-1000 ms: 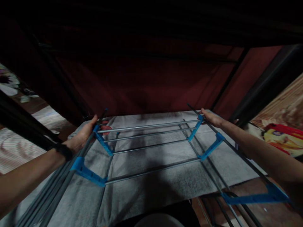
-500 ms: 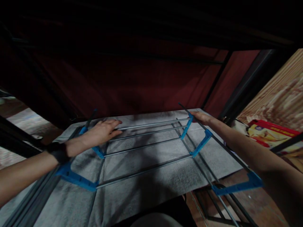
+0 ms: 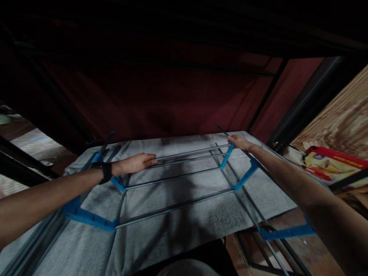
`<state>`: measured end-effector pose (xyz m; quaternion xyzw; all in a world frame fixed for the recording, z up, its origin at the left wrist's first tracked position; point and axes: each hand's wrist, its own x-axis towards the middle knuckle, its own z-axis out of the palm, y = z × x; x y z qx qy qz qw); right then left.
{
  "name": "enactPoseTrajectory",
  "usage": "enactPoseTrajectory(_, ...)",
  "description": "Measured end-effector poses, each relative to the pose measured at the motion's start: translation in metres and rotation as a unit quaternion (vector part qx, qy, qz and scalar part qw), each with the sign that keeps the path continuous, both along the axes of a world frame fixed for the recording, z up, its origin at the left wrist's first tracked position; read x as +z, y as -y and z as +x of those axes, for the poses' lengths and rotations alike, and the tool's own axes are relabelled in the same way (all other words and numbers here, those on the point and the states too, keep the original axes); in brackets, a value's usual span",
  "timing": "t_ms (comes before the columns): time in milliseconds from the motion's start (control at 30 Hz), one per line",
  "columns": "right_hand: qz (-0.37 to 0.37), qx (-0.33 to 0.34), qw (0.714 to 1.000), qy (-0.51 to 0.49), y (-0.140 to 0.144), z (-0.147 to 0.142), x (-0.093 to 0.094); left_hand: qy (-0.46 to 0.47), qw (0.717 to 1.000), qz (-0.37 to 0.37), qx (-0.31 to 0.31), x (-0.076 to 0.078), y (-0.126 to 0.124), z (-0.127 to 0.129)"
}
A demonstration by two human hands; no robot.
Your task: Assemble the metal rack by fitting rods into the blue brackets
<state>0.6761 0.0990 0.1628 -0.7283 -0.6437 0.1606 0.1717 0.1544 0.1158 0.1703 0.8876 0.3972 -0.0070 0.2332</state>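
Hands on a drying rack [image 3: 178,180]

Left hand [image 3: 135,163] lies flat on a rail (grip spread); right hand [image 3: 240,143] pinches the far corner's blue bracket [image 3: 227,156].

- rods [image 3: 172,178]: silver-grey metal
- brackets [image 3: 91,218]: bright blue
- cloth [image 3: 184,226]: pale grey, under the rods
- fabric wall [image 3: 172,99]: dark red
- wristband [image 3: 105,171]: black
- box [image 3: 333,165]: red and yellow
- board [image 3: 345,122]: brown wood-grain pattern
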Motion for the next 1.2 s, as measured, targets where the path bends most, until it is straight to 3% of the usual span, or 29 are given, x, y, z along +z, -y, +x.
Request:
enactPoseTrajectory(133,0.012,0.010,0.999,-0.048,0.001,0.001,-0.002,0.025,0.989,-0.146,0.015,0.000,-0.014,-0.003)
enactPoseTrajectory(233,0.019,-0.008,0.993,-0.116,0.003,-0.001,-0.003,0.017,0.985,-0.172,0.026,0.003,-0.022,-0.005)
enactPoseTrajectory(300,0.018,-0.034,0.988,-0.152,0.005,-0.004,-0.003,0.025,0.994,-0.105,0.016,0.005,-0.021,-0.004)
enactPoseTrajectory(367,0.014,-0.055,0.984,-0.170,0.007,-0.007,-0.002,0.022,0.999,0.019,0.024,0.006,-0.013,-0.002)
enactPoseTrajectory(433,0.010,-0.066,0.982,-0.174,0.008,-0.010,-0.001,-0.002,0.990,0.131,0.051,0.004,-0.003,0.000)
enactPoseTrajectory(500,0.007,-0.067,0.983,-0.170,0.008,-0.013,0.002,-0.032,0.982,0.177,0.061,0.002,0.008,0.000)
enactPoseTrajectory(633,0.001,-0.057,0.989,-0.134,0.009,-0.015,0.006,-0.036,0.992,0.117,0.024,0.002,0.013,-0.001)
enactPoseTrajectory(767,-0.001,-0.052,0.990,-0.133,0.010,-0.018,0.009,0.032,0.999,0.021,0.000,0.005,-0.002,-0.003)
enactPoseTrajectory(1033,-0.002,-0.067,0.980,-0.189,0.008,-0.018,0.002,0.081,0.989,-0.120,0.023,-0.001,-0.024,-0.002)
enactPoseTrajectory(1133,0.001,-0.061,0.981,-0.184,0.006,-0.015,-0.001,0.065,0.992,-0.110,0.022,0.002,-0.024,-0.002)
enactPoseTrajectory(1200,0.003,-0.067,0.980,-0.189,0.004,-0.013,-0.003,0.048,0.998,-0.024,0.011,0.006,-0.020,-0.003)
